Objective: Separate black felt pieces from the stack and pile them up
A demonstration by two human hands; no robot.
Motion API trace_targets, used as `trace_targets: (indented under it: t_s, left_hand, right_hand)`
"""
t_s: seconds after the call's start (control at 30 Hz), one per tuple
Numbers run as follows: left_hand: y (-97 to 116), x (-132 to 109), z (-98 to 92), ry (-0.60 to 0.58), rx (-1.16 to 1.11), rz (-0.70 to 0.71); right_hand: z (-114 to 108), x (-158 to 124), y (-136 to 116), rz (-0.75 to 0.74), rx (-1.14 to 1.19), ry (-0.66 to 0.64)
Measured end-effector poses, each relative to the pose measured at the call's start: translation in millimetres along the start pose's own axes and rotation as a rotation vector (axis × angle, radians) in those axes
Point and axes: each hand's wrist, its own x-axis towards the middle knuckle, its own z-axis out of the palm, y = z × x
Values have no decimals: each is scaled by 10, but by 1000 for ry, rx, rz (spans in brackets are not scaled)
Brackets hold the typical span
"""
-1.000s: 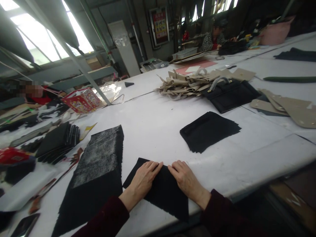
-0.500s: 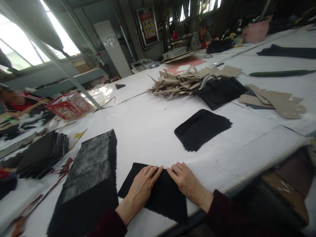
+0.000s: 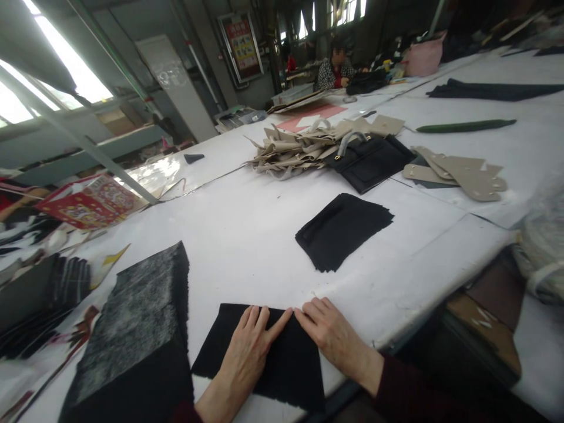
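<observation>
A piece of black fabric (image 3: 286, 364) with a jagged near edge lies on the white table, under my hands. My left hand (image 3: 249, 346) rests flat on it, fingers stretched toward its far edge and one finger pointing right. At that edge my right hand (image 3: 332, 329) has its fingers bent and pressed together on the fabric's upper right corner, the fingertips almost meeting those of my left hand. Left of them a larger stack of black material (image 3: 132, 335) shows a whitish, fuzzy top. Beyond my hands lies a second black fabric piece (image 3: 343, 232).
Beige pieces (image 3: 291, 150) are heaped beyond, beside a black bag (image 3: 374, 161) with a wrapped handle. Beige straps (image 3: 462, 173) and a long green cucumber-like object (image 3: 467, 126) lie to the right. A red printed bag (image 3: 88, 202) stands left. Another person (image 3: 337, 70) sits at the far side.
The view has turned slightly right, so the table's things sit further left. My left index finger now points out more to the right; both hands stay at the fabric's far edge.
</observation>
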Motion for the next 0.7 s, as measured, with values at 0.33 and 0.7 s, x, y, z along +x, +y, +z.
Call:
trace_targets:
  t_s: [0.33,0.7]
  left_hand:
    - [27,12,31,44,65,15]
    - [34,33,14,22,129,48]
  right_hand:
    - [-46,-46,19,26,-17,22]
    - [-69,-140,46,82,25,-8]
